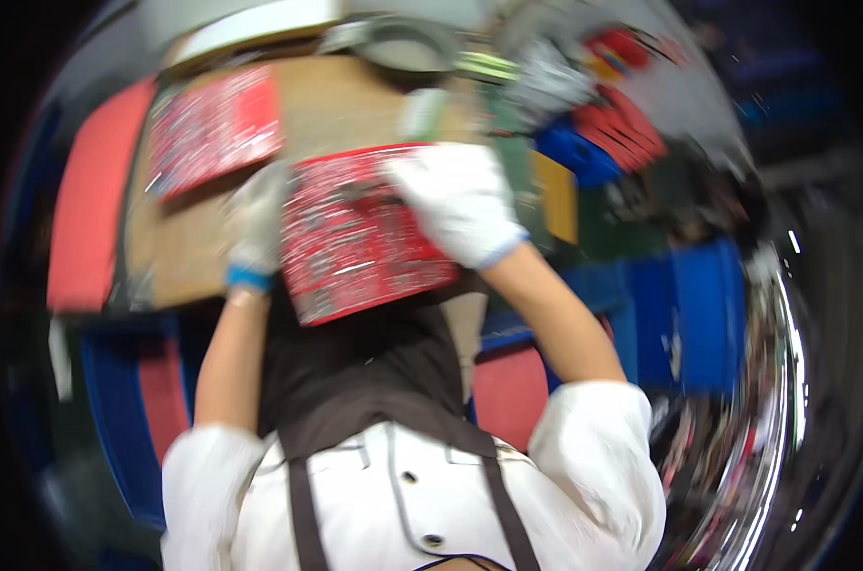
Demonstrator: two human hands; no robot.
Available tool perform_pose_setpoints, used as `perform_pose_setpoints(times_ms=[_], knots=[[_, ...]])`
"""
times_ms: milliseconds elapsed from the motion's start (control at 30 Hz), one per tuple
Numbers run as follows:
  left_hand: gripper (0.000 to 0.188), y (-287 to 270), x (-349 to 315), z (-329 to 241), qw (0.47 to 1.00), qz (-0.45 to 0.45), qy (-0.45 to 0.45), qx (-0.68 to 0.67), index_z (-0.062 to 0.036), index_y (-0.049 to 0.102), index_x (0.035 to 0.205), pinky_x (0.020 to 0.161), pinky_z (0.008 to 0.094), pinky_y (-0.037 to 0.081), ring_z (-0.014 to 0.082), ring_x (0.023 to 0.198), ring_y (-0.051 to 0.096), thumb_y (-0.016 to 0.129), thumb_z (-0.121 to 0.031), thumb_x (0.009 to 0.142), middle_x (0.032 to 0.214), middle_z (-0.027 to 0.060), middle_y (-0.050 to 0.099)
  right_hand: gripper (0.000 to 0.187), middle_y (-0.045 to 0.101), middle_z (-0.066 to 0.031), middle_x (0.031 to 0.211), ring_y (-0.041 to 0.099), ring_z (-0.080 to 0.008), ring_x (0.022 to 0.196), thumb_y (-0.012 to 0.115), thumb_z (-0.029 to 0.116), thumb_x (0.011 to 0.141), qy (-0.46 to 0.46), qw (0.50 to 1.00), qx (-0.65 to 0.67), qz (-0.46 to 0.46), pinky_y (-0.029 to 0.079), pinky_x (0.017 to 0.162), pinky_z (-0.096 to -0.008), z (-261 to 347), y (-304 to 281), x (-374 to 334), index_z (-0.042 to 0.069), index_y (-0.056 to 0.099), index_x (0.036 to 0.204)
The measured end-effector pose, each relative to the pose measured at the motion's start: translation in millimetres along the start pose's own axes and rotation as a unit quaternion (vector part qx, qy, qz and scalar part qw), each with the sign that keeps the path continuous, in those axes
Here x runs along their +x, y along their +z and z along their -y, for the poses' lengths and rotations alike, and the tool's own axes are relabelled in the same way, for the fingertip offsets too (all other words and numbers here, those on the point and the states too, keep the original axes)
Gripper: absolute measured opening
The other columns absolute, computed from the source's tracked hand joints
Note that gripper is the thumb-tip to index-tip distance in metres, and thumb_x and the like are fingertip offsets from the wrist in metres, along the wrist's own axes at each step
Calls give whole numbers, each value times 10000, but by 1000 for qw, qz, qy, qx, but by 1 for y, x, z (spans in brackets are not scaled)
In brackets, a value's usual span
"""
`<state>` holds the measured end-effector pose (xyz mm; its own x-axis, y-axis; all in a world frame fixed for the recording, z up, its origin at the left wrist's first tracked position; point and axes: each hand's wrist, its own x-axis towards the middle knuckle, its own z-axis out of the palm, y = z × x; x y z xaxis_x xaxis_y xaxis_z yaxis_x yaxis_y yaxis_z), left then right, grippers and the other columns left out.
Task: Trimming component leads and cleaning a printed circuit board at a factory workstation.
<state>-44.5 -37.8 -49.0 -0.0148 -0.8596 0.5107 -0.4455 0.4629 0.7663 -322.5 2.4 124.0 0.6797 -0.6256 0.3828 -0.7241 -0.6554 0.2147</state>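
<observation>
Over the near edge of the brown tabletop (pixel 336 105) is a red panel (pixel 355 252), the gloved left hand (pixel 257 219) beside its left edge, fingers too blurred to tell their opening or hold. The gloved right hand (pixel 458 202) bends its fingers over the panel's far right part, though whether they grip I cannot tell. Toward the tabletop's far left lies a second red panel (pixel 217 128).

No text, label, number or sign can be read. The nearer red panel (pixel 355 247) and the farther red panel (pixel 220 131) show only pale, blurred streaks.
</observation>
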Motion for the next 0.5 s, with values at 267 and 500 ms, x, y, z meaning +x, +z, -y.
perform_pose_setpoints(times_ms=[267,500], knots=[[296,9,8,-13,876,0,-252,-410,-28,678,1021,737,283,539,86,809,620,583,-299,1093,942,-7,672,161,689,-151,889,719,-345,876,709,173,813,225,968,110,18,566,752,-491,9,4,-28,124,711,967],[284,-3,16,-21,879,21,-246,-408,-46,656,961,760,285,534,81,816,609,592,-291,1088,899,-28,633,313,593,-46,796,575,-120,610,660,253,981,565,576,562,-182,492,515,-294,22,17,-102,12,578,1164]])
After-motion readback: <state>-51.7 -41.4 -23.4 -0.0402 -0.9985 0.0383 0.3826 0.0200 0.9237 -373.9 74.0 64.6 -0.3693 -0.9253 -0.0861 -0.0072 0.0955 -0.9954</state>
